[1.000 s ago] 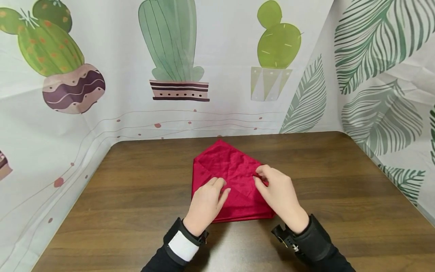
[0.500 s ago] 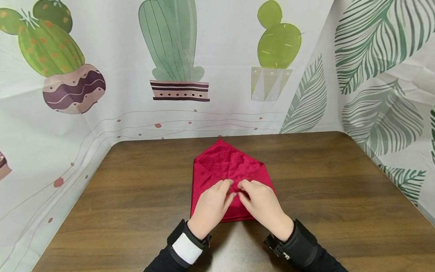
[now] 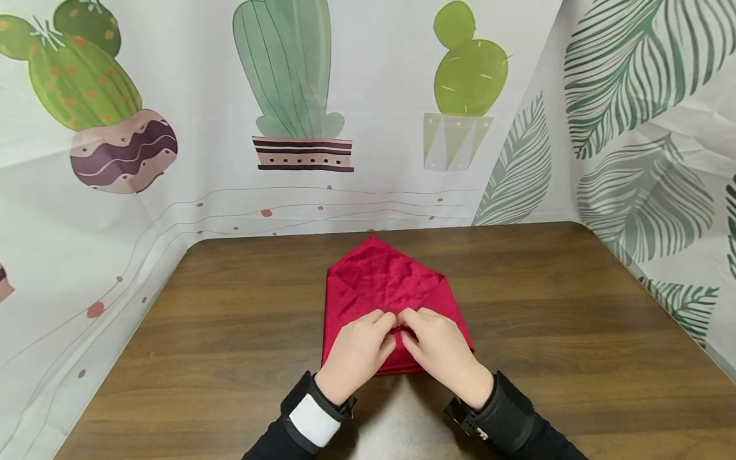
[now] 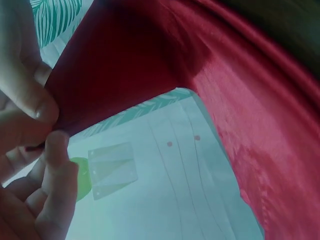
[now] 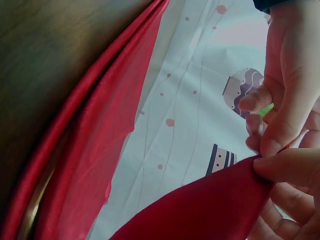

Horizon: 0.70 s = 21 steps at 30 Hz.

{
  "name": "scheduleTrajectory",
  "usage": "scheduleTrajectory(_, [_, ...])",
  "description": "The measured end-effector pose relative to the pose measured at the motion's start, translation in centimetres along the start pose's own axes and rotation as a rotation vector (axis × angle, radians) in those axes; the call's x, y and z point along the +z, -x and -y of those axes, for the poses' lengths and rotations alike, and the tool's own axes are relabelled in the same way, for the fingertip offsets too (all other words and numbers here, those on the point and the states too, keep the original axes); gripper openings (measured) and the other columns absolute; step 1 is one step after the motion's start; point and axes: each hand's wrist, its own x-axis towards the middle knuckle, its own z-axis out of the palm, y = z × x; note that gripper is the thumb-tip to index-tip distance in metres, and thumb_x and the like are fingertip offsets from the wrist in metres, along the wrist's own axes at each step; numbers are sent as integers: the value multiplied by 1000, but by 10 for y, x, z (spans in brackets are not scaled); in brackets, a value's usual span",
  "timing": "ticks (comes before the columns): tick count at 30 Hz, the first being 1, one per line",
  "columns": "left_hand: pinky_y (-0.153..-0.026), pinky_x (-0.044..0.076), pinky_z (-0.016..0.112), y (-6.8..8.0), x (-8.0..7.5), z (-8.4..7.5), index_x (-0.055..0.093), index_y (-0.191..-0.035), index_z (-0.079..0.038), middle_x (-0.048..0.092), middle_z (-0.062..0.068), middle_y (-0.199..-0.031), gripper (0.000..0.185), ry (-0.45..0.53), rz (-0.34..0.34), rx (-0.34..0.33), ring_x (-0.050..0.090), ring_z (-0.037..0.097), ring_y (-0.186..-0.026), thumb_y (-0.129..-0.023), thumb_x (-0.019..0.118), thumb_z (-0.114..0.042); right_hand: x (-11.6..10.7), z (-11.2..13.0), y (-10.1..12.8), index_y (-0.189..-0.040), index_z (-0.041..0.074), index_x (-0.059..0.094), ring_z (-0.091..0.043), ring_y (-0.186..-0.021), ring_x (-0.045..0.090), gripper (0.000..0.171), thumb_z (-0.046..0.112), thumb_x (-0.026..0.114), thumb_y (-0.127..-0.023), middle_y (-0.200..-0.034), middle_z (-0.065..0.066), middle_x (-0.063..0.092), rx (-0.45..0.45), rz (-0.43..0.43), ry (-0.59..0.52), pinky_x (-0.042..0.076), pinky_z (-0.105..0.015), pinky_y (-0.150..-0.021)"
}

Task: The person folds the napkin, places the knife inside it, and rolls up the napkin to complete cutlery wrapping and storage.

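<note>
A dark red satin cloth, folded into an envelope shape with its point to the far side, lies on the brown table. My left hand and right hand meet over its front half, fingertips almost together. In the right wrist view, a raised corner of the cloth comes to a tip between both thumbs. My right thumb pinches that tip, and the left thumb lies right beside it. The left wrist view shows the left fingers pinching at the same tip, with the flap stretching away from them.
The wooden table extends on both sides of the cloth. Behind it hangs a white backdrop printed with cacti, and leaves are printed on the right. A black strap circles each wrist.
My right hand has come in from the cloth's right side to its middle, meeting the left hand. The left hand has shifted slightly right and nearer the front.
</note>
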Motion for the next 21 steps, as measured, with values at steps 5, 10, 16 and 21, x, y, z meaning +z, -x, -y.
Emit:
scheduleTrajectory(5, [-43, 33, 15, 2, -5, 7, 49, -73, -12, 42, -5, -55, 12, 1, 50, -4, 37, 5, -46, -73, 60, -6, 1, -1, -1, -75, 10, 54, -11, -62, 51, 22, -2, 69, -67, -68, 3, 56, 9, 67, 4, 44, -22, -53])
scheduleTrajectory(10, [-45, 33, 14, 5, -10, 14, 54, -75, -13, 41, -10, -51, 14, 150, 90, -39, 34, 2, -46, -73, 62, -2, 3, -3, 0, -72, 12, 53, -11, -62, 51, 23, -1, 71, -66, -67, 3, 52, 37, 119, 43, 44, -23, -54])
scheduleTrajectory(16, [-47, 39, 11, 7, -11, 16, 64, -91, -4, 60, -2, -63, 16, 523, 203, -62, 47, -5, -50, -78, 58, 2, 6, -3, 3, -71, 12, 52, -11, -61, 49, 22, -3, 67, -66, -66, 4, 51, 12, 114, 47, 43, -22, -54])
scheduleTrajectory(21, [-52, 42, 12, 9, -13, 17, 66, -86, -2, 63, -1, -71, 13, 601, 228, -56, 49, -2, -56, -75, 61, -2, 9, 0, 3, -69, 13, 50, -10, -61, 47, 24, -5, 65, -63, -66, 5, 50, -16, 90, 29, 42, -21, -53])
